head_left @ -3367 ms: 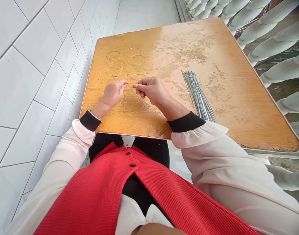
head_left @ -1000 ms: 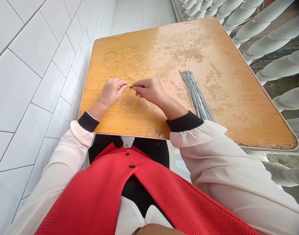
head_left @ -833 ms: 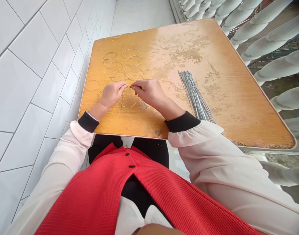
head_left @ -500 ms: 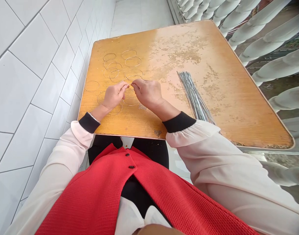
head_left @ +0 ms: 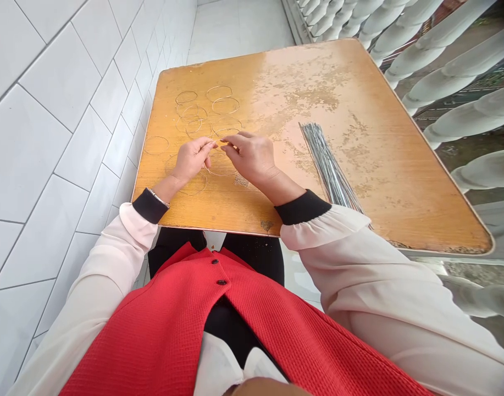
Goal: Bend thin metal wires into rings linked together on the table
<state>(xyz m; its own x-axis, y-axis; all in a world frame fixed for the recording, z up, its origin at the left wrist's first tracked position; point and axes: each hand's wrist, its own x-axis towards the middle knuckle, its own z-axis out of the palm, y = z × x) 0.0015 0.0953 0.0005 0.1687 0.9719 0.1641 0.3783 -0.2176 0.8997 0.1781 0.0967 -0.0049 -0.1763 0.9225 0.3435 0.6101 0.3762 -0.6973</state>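
Over the left part of the table, my left hand (head_left: pixel 193 158) pinches a thin wire ring (head_left: pixel 221 174) between thumb and fingers. Facing it, my right hand (head_left: pixel 252 155) is closed at the fingertips on the same ring, close to the left fingertips. The ring's lower curve shows below the hands; where its ends lie is too small to make out. Just beyond my hands, several similar wire rings (head_left: pixel 226 105) lie flat, some overlapping. One more wire ring (head_left: pixel 156 144) lies apart, near the table's left edge.
A bundle of straight metal wires (head_left: pixel 332 165) lies on the worn wooden table (head_left: pixel 383 181), right of my right hand. A white tiled wall (head_left: pixel 41 154) runs along the left. White balusters (head_left: pixel 461 121) stand along the right side.
My right fingers have loosened slightly and shifted at the wire, with a little more gap between thumb and forefinger. My left hand stays nearly still.
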